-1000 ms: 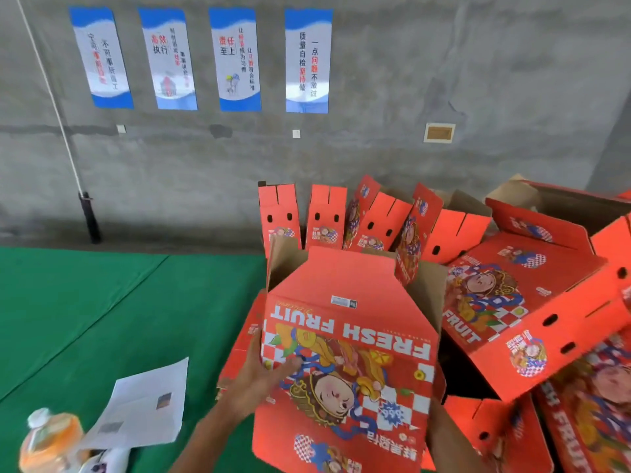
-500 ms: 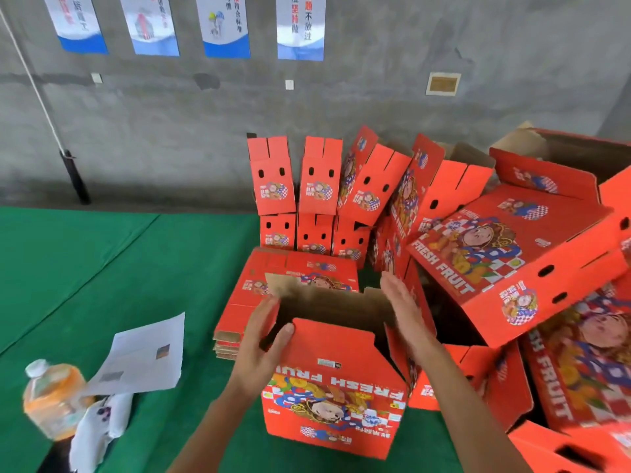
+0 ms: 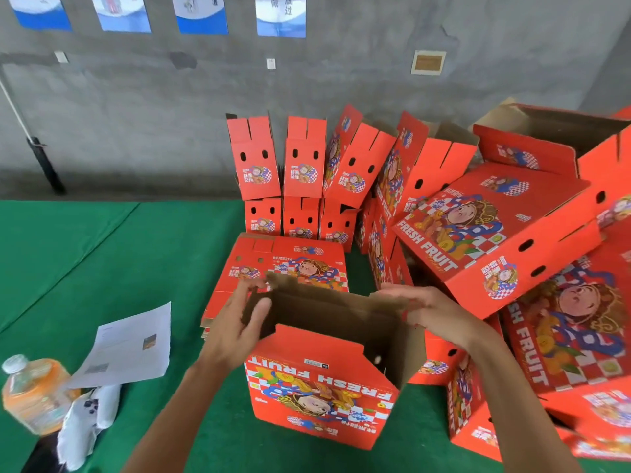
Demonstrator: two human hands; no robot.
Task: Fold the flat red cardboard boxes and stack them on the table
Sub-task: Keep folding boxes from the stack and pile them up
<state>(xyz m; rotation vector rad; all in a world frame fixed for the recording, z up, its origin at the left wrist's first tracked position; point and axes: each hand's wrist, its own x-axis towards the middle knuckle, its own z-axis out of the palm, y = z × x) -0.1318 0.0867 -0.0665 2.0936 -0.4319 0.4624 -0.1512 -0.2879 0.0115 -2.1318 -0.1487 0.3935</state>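
Observation:
A red "FRESH FRUIT" box [image 3: 321, 387] stands opened into a square on the green table [image 3: 102, 254], brown inside showing, top flaps up. My left hand [image 3: 235, 326] touches its left top flap with straight fingers. My right hand [image 3: 433, 310] lies flat against the right top flap, fingers extended. Behind the box lies a stack of flat red boxes [image 3: 273, 268]. Folded red boxes [image 3: 300, 172] stand in rows at the wall, and more lie tumbled in a pile [image 3: 495, 230] to the right.
A sheet of paper [image 3: 133, 346] lies at the left, over a white cloth [image 3: 85, 425] and beside an orange drink bottle [image 3: 34, 390]. A grey concrete wall [image 3: 170, 124] with blue posters backs the table. A black pole [image 3: 44, 162] stands at the far left.
The box went from tilted up toward me to standing upright on the table. Both hands moved to its top side flaps, and my view dropped lower.

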